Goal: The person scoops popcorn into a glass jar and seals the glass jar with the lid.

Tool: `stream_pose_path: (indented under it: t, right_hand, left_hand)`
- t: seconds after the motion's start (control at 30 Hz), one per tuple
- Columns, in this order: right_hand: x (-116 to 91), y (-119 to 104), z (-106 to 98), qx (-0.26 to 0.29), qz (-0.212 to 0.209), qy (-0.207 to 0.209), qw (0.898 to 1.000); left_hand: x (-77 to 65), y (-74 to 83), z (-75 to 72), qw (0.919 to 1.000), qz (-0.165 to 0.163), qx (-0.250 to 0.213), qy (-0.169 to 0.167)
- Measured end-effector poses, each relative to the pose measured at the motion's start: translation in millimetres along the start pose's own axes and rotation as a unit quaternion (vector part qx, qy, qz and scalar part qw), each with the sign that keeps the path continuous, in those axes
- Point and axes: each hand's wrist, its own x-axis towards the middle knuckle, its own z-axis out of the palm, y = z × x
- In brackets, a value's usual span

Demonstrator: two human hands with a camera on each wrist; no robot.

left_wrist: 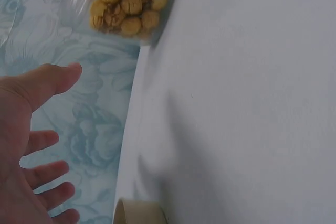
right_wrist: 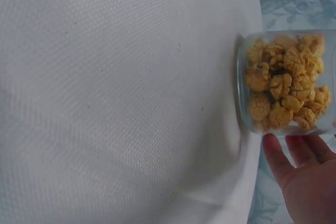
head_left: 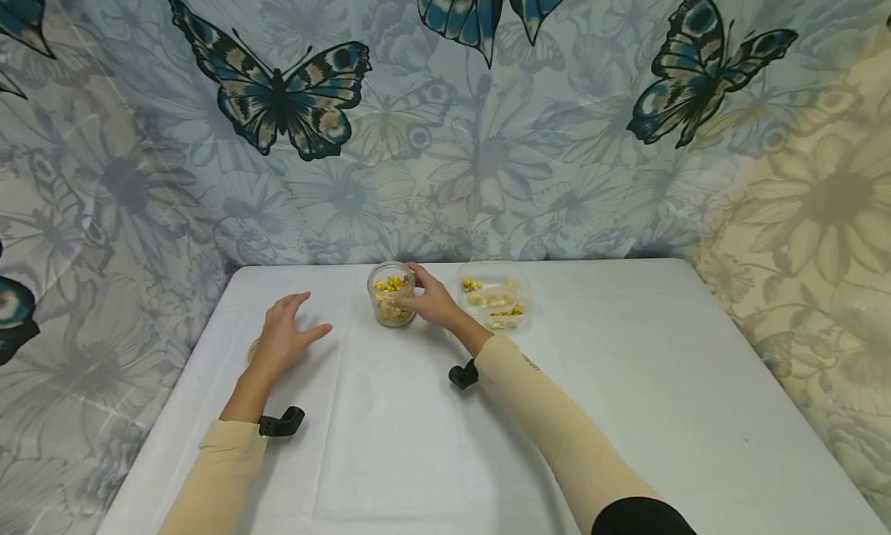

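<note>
A clear glass jar [head_left: 390,315] partly filled with yellow caramel popcorn [right_wrist: 286,85] stands upright near the back of the table. My right hand [head_left: 437,301] holds it from the right, with the thumb across the front and fingers behind. To the left of the jar, my left hand [head_left: 281,340] hovers apart from it, thumb and fingers spread and nothing between them. A round, pale lid-like piece [left_wrist: 142,213] sits beside the left hand, mostly hidden behind it in the head view.
Right of the jar is a clear plastic divided container [head_left: 524,295] with some yellow pieces in its compartments. A white cloth covers the table [head_left: 404,442], and a butterfly-patterned curtain [head_left: 487,164] hangs directly behind its back edge.
</note>
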Motion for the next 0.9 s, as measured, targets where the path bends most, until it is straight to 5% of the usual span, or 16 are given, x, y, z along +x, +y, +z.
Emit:
stream_pose_path:
  t: [0.5, 0.9]
  right_hand:
    - [-1, 6, 5, 0.014, 0.008, 0.002, 1.0]
    - [0, 3, 2, 0.014, 0.009, 0.003, 1.0]
  left_hand:
    - [-18.3, -32.5, -9.6, 0.9947, -0.059, 0.084, -0.007]
    - [-30.4, -49.1, -8.7, 0.9926, -0.082, 0.083, -0.034]
